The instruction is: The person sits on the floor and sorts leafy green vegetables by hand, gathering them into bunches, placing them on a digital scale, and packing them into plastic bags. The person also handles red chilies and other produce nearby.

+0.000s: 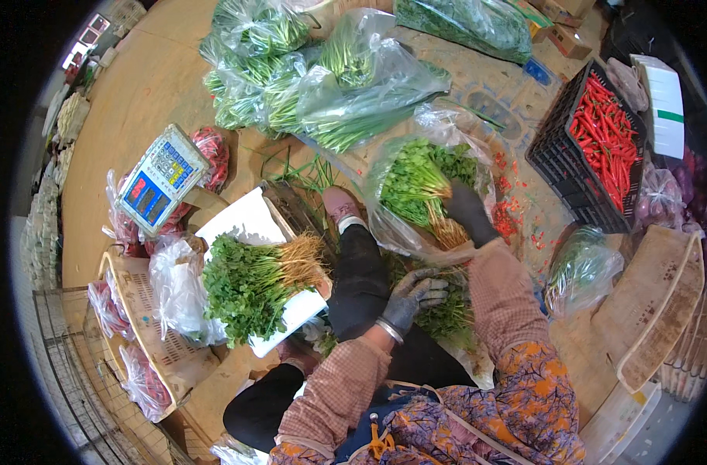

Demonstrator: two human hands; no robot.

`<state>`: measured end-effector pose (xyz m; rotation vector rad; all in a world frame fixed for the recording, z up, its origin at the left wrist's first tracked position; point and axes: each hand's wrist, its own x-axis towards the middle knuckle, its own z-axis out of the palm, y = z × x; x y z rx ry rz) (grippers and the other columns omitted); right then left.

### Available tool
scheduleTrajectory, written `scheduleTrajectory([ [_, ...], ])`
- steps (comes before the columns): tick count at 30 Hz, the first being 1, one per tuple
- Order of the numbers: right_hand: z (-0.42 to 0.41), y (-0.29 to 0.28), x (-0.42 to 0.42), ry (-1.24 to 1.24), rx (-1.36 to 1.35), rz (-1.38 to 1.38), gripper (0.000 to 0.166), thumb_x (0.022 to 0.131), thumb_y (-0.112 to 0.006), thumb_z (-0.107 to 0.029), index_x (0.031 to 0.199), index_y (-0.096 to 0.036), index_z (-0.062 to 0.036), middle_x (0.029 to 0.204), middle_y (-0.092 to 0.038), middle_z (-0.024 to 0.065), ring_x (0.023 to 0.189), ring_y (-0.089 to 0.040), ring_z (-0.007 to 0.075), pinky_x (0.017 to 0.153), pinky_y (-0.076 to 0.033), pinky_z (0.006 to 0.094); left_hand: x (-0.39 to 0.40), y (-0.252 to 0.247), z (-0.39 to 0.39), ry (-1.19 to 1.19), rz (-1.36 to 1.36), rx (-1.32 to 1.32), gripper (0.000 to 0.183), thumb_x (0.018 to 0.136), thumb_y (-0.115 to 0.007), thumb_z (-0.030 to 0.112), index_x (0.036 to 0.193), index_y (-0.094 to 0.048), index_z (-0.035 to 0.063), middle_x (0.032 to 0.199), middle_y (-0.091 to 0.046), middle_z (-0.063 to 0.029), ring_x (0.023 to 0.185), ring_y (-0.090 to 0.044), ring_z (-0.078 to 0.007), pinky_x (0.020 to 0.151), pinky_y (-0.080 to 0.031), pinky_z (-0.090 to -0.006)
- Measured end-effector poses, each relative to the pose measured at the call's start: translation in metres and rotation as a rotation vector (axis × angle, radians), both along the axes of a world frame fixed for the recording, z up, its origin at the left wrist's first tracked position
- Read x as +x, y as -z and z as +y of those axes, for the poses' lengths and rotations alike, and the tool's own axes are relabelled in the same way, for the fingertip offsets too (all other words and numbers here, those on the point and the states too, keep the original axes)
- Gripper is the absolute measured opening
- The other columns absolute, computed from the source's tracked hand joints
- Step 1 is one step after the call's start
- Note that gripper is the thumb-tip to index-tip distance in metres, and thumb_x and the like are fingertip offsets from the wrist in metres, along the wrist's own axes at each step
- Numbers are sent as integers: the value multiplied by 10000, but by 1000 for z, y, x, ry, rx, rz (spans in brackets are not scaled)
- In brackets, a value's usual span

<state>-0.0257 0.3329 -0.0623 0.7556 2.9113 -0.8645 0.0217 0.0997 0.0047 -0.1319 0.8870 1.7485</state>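
My right hand [470, 213], in a dark glove, is at the root end of a bunch of leafy green herbs [414, 180] lying in an open clear plastic bag [382, 224]; its fingers are partly hidden. My left hand [414, 299], in a grey coated glove, is held above my lap with its fingers apart, beside loose greens [446, 317]. To the left, a bunch of coriander-like herbs with brown roots [254, 279] rests on a white foam board [243, 218] on the scale. The scale's display and keypad unit [161, 177] stands behind it.
Bagged green stalks [342, 99] lie ahead. At the right are a black plastic crate [554, 168] of red chillies [603, 133], a bag of greens [583, 270] and a beige crate [650, 302]. Another beige crate [161, 349] with bagged goods stands left. Red bits litter the floor.
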Motion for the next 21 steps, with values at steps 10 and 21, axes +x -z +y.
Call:
scheduleTrajectory([
  [10, 26, -91, 120, 270, -677, 48, 140, 777, -490, -140, 844, -506, -18, 503, -391, 15, 420, -365, 100, 396, -304, 242, 8, 2, -10, 30, -15, 26, 325, 835, -396, 137, 1131, -339, 15, 1005, -497, -185, 882, -524, -256, 744, -437, -332],
  [21, -15, -112, 114, 316, -1730, 575, 100, 790, -480, -146, 824, -463, -54, 518, -413, -1, 395, -366, 92, 352, -268, 242, 16, -15, -39, 34, 81, 233, 329, 844, -386, 198, 1117, -354, 17, 1045, -479, -155, 936, -494, -253, 798, -407, -343],
])
